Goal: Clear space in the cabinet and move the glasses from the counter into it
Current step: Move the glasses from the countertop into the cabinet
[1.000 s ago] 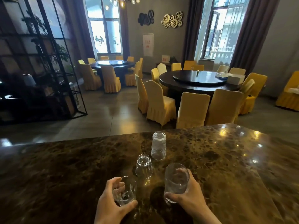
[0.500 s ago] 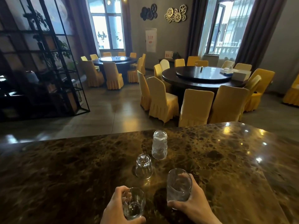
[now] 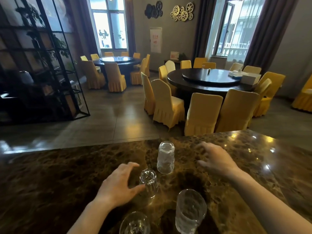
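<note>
Several clear glasses stand on the dark marble counter (image 3: 50, 179). A tall upturned glass (image 3: 165, 157) is farthest from me, and a short upturned glass (image 3: 148, 183) stands just in front of it. Nearest me are a tall upright glass (image 3: 190, 211) and a short upright glass (image 3: 135, 223) at the bottom edge. My left hand (image 3: 119, 184) is spread open beside the short upturned glass, thumb almost touching it. My right hand (image 3: 217, 157) hovers open to the right of the tall upturned glass, blurred. No cabinet is in view.
Past the counter's far edge lies a tiled floor with two round dark tables (image 3: 209, 80) ringed by yellow-covered chairs (image 3: 202, 114). A black metal shelf frame (image 3: 42, 68) stands at the left. The counter's right corner (image 3: 253, 137) shines with light spots.
Both hands have let go of the two upright glasses, which now stand near me, and have moved forward to the two upturned glasses. The camera has come closer.
</note>
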Demonstrator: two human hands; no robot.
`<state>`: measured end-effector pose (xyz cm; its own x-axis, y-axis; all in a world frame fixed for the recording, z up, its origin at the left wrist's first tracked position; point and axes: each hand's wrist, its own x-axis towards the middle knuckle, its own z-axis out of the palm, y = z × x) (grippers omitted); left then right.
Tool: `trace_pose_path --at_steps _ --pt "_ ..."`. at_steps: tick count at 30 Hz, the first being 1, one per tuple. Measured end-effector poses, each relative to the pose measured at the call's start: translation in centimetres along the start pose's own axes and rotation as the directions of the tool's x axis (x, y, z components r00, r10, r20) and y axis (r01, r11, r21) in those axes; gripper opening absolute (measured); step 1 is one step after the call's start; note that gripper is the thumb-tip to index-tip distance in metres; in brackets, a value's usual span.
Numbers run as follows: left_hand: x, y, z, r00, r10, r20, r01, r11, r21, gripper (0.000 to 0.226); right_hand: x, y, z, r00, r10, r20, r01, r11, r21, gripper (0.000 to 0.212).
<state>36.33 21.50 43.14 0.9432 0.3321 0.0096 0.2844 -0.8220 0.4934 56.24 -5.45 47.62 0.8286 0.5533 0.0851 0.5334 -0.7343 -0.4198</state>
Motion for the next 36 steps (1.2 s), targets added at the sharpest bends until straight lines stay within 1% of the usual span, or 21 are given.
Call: trace_pose_path --at_steps 3,5,6,8,10,13,16,18,19,20,22,23,24,26,27,29,30,32,33,34,36 --pt "3.4 2.3 1.6 0.979 0.026 0.201 -0.072 0.973 0.221 0.097 4.1 -5.2 1.1 0.98 -0.189 0.065 0.198 0.966 -0.167 0.074" --pt "4.6 2.9 2.9 0.962 -0.001 0.274 -0.091 0.941 0.325 0.103 5.8 -7.8 2.6 0.95 -0.273 0.15 0.306 0.909 -0.283 0.089" --pt "4.9 2.9 3.5 0.962 -0.01 0.272 -0.092 0.928 0.36 0.101 6.4 -8.5 3.5 0.936 -0.287 0.205 0.344 0.874 -0.343 0.095" --pt "4.9 2.5 4.4 0.978 -0.003 0.208 -0.078 0.92 0.383 0.091 7.3 -9.1 5.3 0.911 -0.28 0.303 0.394 0.809 -0.436 0.1" --pt "4.8 1.9 4.9 0.991 0.004 0.134 -0.053 0.93 0.364 0.081 7.9 -9.1 6.9 0.899 -0.265 0.349 0.418 0.758 -0.501 0.094" --pt "4.2 0.8 4.6 0.997 -0.02 0.071 0.001 0.964 0.266 0.073 8.2 -8.4 8.1 0.899 -0.308 0.313 0.438 0.677 -0.592 0.078" --pt "3.6 -0.6 3.8 0.997 -0.078 0.001 0.077 0.996 0.042 0.069 8.2 -7.2 7.9 0.914 -0.323 0.246 0.405 0.687 -0.603 0.076" --pt "3.1 -1.4 3.3 0.987 -0.158 -0.043 0.145 0.966 -0.212 0.069 7.8 -5.7 7.2 0.93 -0.304 0.207 0.368 0.767 -0.526 0.078" --pt "2.9 -1.7 3.1 0.976 -0.213 -0.053 0.183 0.921 -0.345 0.069 7.5 -4.8 6.9 0.947 -0.269 0.176 0.321 0.832 -0.454 0.08" --pt "2.6 -1.9 3.0 0.959 -0.278 -0.05 0.222 0.852 -0.473 0.07 7.1 -3.8 6.7 0.967 -0.219 0.129 0.251 0.903 -0.35 0.081" --pt "2.3 -2.2 3.0 0.928 -0.373 -0.013 0.265 0.684 -0.68 0.075 5.7 -1.6 6.6 0.997 -0.076 0.002 0.076 0.997 -0.02 0.072" --pt "2.2 -2.3 3.2 0.919 -0.394 0.006 0.265 0.608 -0.748 0.079 4.7 -0.7 6.8 0.999 0.021 -0.034 -0.014 0.984 0.176 0.068" --pt "2.1 -2.3 3.3 0.914 -0.405 0.017 0.258 0.549 -0.795 0.083 3.8 0.0 7.0 0.991 0.128 -0.027 -0.11 0.927 0.358 0.068" --pt "2.1 -2.2 3.4 0.915 -0.403 0.022 0.231 0.477 -0.848 0.09 2.1 0.9 7.5 0.952 0.286 0.104 -0.287 0.726 0.625 0.075" --pt "2.2 -2.1 3.3 0.92 -0.39 0.024 0.217 0.46 -0.861 0.092 1.4 1.3 7.9 0.929 0.319 0.188 -0.352 0.603 0.715 0.079" --pt "2.4 -1.7 3.6 0.937 -0.347 0.025 0.202 0.484 -0.851 0.089 0.4 2.0 8.7 0.894 0.325 0.307 -0.422 0.388 0.819 0.086" --pt "2.4 -1.7 3.8 0.945 -0.326 0.025 0.198 0.511 -0.836 0.085 0.1 2.3 9.0 0.891 0.308 0.335 -0.427 0.309 0.85 0.087" --pt "2.5 -1.4 4.6 0.954 -0.299 0.015 0.19 0.566 -0.802 0.077 -0.4 2.8 9.6 0.901 0.256 0.351 -0.407 0.216 0.887 0.085" --pt "2.5 -1.3 4.9 0.957 -0.29 0.005 0.186 0.601 -0.778 0.076 -0.5 2.9 9.8 0.911 0.228 0.343 -0.391 0.213 0.896 0.083" --pt "2.6 -1.1 5.2 0.959 -0.282 -0.005 0.184 0.639 -0.747 0.077 -0.6 3.0 10.0 0.923 0.203 0.326 -0.37 0.242 0.897 0.083" --pt "2.9 -0.7 5.7 0.965 -0.263 -0.025 0.182 0.729 -0.66 0.081 -0.6 3.2 10.3 0.947 0.181 0.266 -0.315 0.357 0.879 0.081"
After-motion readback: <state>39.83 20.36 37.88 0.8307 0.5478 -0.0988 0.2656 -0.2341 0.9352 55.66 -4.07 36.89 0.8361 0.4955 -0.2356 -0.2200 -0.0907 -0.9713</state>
